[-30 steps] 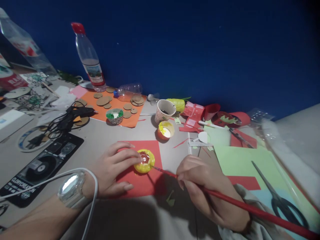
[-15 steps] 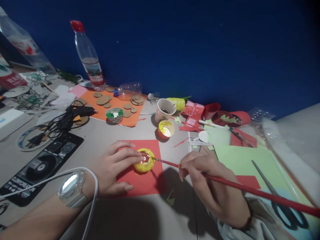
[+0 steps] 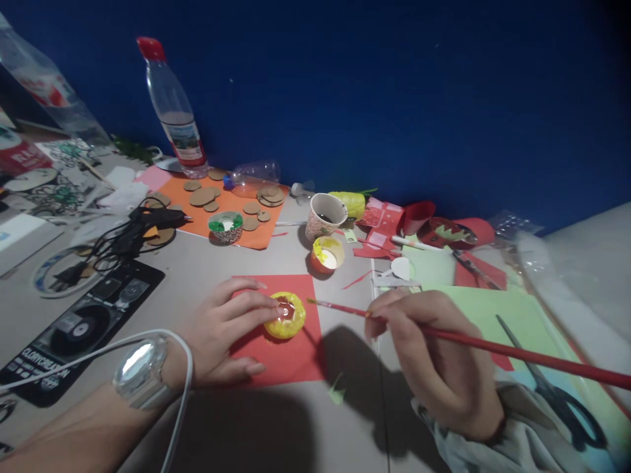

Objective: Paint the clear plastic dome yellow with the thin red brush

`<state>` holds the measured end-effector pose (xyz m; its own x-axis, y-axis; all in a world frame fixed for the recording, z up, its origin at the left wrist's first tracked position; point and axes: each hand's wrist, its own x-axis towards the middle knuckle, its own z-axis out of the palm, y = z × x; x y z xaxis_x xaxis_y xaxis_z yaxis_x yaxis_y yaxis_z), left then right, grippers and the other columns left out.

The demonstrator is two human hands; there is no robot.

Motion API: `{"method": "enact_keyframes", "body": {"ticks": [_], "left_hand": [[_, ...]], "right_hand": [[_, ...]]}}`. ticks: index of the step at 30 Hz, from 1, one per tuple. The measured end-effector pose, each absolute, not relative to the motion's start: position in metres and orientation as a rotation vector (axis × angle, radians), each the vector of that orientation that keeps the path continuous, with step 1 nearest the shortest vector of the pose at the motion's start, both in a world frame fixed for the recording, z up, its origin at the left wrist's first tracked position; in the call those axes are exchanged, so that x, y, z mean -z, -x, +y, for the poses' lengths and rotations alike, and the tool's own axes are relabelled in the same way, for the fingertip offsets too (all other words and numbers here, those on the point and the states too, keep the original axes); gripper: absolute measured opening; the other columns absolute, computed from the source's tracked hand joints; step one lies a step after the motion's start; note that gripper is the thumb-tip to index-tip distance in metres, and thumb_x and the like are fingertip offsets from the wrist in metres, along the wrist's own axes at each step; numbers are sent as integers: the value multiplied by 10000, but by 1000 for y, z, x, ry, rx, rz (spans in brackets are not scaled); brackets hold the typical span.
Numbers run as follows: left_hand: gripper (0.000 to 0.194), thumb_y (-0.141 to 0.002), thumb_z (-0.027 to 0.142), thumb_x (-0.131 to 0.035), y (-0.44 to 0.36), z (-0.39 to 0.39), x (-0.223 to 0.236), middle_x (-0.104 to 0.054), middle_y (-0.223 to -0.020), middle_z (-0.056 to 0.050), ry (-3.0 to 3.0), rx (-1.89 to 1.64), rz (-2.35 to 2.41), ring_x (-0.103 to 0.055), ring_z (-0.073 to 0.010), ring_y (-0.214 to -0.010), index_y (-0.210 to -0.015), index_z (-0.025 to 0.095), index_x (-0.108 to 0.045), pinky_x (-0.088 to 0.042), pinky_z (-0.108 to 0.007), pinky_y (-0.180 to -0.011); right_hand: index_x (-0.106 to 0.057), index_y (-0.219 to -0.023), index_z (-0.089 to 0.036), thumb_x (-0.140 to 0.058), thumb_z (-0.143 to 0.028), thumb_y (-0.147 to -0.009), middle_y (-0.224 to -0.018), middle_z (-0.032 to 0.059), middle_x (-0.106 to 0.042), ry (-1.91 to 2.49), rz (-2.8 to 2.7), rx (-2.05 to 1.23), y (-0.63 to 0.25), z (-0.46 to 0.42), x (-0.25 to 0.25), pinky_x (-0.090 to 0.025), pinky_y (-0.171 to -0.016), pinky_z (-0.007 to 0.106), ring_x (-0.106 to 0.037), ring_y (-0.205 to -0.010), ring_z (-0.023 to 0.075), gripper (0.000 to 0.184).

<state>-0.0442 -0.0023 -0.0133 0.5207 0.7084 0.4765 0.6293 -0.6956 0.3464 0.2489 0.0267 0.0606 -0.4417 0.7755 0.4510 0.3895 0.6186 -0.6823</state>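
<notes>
On a red paper sheet (image 3: 296,361) lies a round clear piece (image 3: 294,323) with yellow paint around its rim and red showing through its middle. My left hand (image 3: 231,322) rests over the sheet with fingers stretched out, two fingertips touching that piece. A thin red paintbrush (image 3: 340,307) is pinched in my right hand (image 3: 434,361). The brush tip points left, a little to the right of the yellow rim and apart from it. Behind them stands a small cut cup (image 3: 324,264) with yellow paint on its inside. A paper cup (image 3: 319,226) holding dark liquid is just beyond it.
Scissors (image 3: 539,381) and green paper (image 3: 497,302) lie at the right. An orange sheet (image 3: 197,223) bears cardboard discs, with a green-painted cup (image 3: 227,230) at its edge. A corded glue gun (image 3: 152,213) and a bottle (image 3: 180,125) are left. A white cable (image 3: 185,394) crosses my left wrist.
The brush tip has lifted off the yellow rim and shifted slightly right and up, my right hand moving with it. My left hand and the painted piece look the same.
</notes>
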Motion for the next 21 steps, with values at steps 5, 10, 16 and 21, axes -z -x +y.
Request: {"method": "enact_keyframes", "body": {"ticks": [5,10,16,21], "left_hand": [[582,-980,648,-318,45,-2,12,-676,-1140,-72,-2664,-928,1132,-491,-264,-1193,-1255,215,-593,-400,-401,-1075],[571,-979,644,-335,45,-1,11,-664,-1136,-75,-2659,-929,1124,-490,-264,-1181,-1242,202,-584,-380,-394,-1076],[551,-991,624,-309,43,-3,10,-657,-1128,-74,-2636,-919,1147,-481,-275,-1188,-1230,210,-583,-396,-416,-1065],[562,-998,621,-294,44,-3,8,-650,-1143,-78,-2625,-887,1146,-454,-270,-1206,-1227,196,-582,-382,-407,-1076]], "right_hand": [[-567,-863,-250,-530,-254,-969,-765,33,-607,1080,-1890,-266,-255,54,-59,-438,-601,340,-580,-658,197,112],[-540,-821,-226,-508,-354,-1001,-691,-8,-614,1216,-1895,-383,-253,83,-44,-435,-599,298,-595,-613,160,223],[-536,-828,-211,-490,-428,-1003,-691,-10,-653,1269,-1824,-520,-247,91,-24,-462,-661,304,-629,-635,163,282],[-525,-811,-215,-483,-436,-1005,-692,-10,-655,1298,-1833,-548,-246,93,-17,-452,-679,305,-623,-633,159,297]]}}
